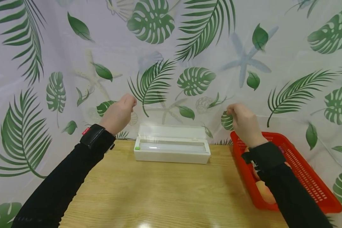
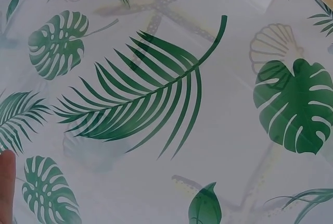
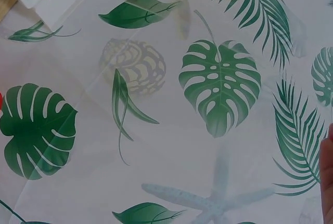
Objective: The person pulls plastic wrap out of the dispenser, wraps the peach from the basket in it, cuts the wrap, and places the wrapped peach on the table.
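Observation:
My left hand [image 1: 119,114] is raised in front of the patterned backdrop, up and to the left of a white box. At about the same height, my right hand [image 1: 244,123] hovers near the far end of a red basket. Fingers bend inward on both hands, and whether anything thin or clear is between them cannot be made out. The long white box [image 1: 171,156] stands on the table with its lid [image 1: 172,131] up. Inside it lies a clear, shiny strip, with a small green piece at the left end. Each wrist view catches only a sliver of hand.
The red plastic basket [image 1: 325,207] sits at the table's right side, holding round peach-coloured things [image 1: 265,191] partly hidden by my right sleeve. A wood-grain table [image 1: 159,193] runs up to the leaf-print backdrop [image 1: 199,110] behind the box.

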`<state>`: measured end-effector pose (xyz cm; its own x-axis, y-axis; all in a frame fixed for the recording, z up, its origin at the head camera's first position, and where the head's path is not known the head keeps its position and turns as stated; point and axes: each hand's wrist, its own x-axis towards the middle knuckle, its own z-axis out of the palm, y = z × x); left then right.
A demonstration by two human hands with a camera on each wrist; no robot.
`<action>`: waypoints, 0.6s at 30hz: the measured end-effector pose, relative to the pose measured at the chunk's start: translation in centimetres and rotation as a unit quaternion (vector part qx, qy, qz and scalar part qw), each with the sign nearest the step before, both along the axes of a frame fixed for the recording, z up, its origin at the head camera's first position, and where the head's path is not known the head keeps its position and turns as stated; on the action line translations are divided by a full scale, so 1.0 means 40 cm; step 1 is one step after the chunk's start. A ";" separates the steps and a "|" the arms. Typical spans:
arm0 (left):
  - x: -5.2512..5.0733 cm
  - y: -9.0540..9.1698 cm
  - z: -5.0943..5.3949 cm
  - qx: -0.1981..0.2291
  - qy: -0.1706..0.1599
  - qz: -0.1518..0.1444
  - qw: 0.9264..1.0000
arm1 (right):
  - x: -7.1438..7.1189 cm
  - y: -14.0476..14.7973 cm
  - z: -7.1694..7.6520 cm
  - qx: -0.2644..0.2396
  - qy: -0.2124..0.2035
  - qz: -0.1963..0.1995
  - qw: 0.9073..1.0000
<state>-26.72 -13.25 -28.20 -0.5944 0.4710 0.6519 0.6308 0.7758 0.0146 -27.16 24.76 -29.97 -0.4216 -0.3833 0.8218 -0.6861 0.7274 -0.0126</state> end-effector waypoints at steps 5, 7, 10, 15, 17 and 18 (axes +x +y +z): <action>0.001 0.004 0.010 0.001 0.012 -0.001 1.000 | 0.003 -0.001 0.011 -0.005 0.000 -0.005 1.000; 0.003 0.003 0.012 0.003 0.015 -0.003 1.000 | 0.007 -0.002 0.013 -0.004 0.000 -0.005 1.000; 0.007 0.001 0.013 0.003 0.024 -0.008 1.000 | 0.012 -0.002 0.018 -0.002 0.003 -0.003 1.000; 0.016 -0.003 0.015 0.005 0.035 -0.019 0.999 | 0.022 -0.003 0.024 -0.001 0.012 0.002 1.000; 0.023 -0.005 0.014 0.006 0.035 -0.023 0.999 | 0.031 -0.003 0.025 0.002 0.016 0.006 1.000; 0.027 -0.006 0.013 0.005 0.034 -0.025 0.999 | 0.038 -0.002 0.025 0.002 0.019 0.008 1.000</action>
